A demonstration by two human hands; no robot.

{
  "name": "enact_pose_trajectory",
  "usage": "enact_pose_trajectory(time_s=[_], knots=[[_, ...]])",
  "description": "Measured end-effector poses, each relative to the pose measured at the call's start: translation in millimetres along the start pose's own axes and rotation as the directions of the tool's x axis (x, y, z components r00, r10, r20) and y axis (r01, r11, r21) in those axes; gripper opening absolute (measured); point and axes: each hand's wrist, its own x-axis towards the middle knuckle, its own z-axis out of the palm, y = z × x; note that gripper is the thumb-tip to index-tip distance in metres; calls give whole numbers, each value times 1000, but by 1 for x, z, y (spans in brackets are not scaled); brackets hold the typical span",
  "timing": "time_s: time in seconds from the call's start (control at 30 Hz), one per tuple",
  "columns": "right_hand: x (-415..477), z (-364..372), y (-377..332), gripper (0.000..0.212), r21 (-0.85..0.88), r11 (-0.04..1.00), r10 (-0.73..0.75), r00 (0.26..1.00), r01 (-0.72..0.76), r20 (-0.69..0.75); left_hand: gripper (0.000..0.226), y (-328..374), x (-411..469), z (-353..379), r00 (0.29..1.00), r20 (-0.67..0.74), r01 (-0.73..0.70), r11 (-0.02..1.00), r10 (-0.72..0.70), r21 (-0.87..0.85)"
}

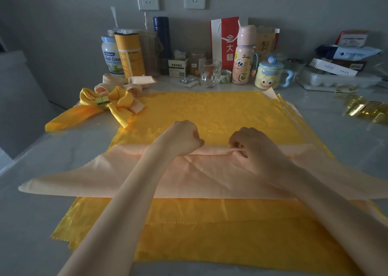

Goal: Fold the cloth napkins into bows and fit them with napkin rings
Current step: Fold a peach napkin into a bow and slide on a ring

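A peach cloth napkin [189, 179] lies folded into a long band across a stack of flat yellow napkins [210, 112]. Its far edge is turned into a narrow fold. My left hand [182, 137] grips that fold with curled fingers near the middle. My right hand [249, 147] pinches the same fold just to the right. At the back left a yellow bow napkin [117, 105] sits in a gold napkin ring [102, 101], with peach bow napkins [126, 82] behind it. Several loose gold napkin rings [365, 107] lie at the right.
Along the wall stand a milk powder jar [110, 55], a yellow canister [129, 55], a blue flask [161, 38], a drinking glass [210, 73], a pink bottle [243, 57], a lidded cartoon mug [268, 74] and a red bag [224, 40]. Boxes and an egg tray [338, 80] crowd the back right.
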Motion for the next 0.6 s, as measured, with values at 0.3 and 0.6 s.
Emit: enact_pose_trajectory(time_s=[0.3,0.6], knots=[[1,-3,-12,15,73,992,88,985,-100,150,21,5,-3,-1,958,247,130,988,-145,78],[8,23,-22,44,39,998,-60,991,56,116,30,7,-2,1,946,276,156,986,-168,67]])
